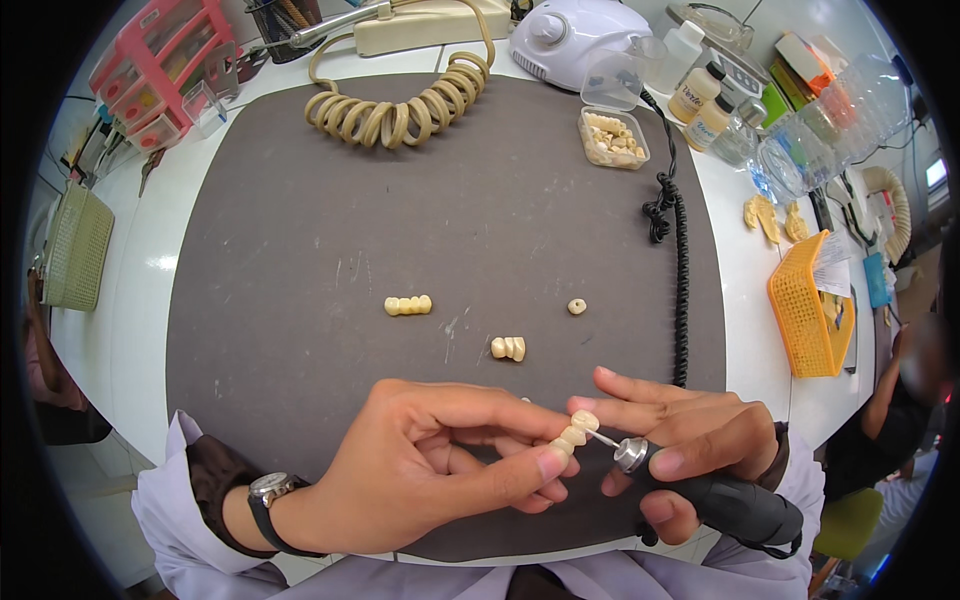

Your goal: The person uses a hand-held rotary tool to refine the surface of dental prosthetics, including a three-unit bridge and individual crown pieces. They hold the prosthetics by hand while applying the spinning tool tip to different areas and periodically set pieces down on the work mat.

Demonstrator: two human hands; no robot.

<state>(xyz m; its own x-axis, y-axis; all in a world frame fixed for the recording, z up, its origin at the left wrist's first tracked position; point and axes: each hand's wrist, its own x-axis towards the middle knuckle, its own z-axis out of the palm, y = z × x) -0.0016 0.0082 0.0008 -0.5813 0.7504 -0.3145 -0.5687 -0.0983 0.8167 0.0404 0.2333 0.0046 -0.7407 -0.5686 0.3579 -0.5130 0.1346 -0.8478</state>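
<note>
Bridge [573, 436]: lower centre of the frame; a short row of joined, rounded tooth forms, cream, smooth and faintly glossy, set on a slant.

Left hand [450, 465]: lower centre; thumb and fingertips pinched on the bridge. At the wrist, a watch [272, 488], round metal case, dark strap.

Right hand [705, 440]: lower right; thumb and fingers gripping the handpiece, other fingers extended, tips just beside the bridge's upper end.

Handpiece [735, 503]: matte black barrel, silvery metal collar, thin bur directed at the bridge; whether they touch cannot be told.

Four-tooth piece [408, 305]: centre left; cream, lobed, shiny.

Three-tooth piece [508, 348]: centre; cream, ridged, glossy.

Single tooth [577, 307]: right of centre; small, rounded, with a dark hole.

Mat [290, 220]: dark grey, flat, scuffed with pale scratches, beneath these pieces.

Tub [592, 150]: upper right; clear plastic, squarish, filled with tooth forms.

Cord [682, 300]: right; black, tightly coiled.

Hose [400, 118]: top, left of centre; beige, thick coils.

Basket [790, 310]: right edge; orange perforated plastic.
</note>
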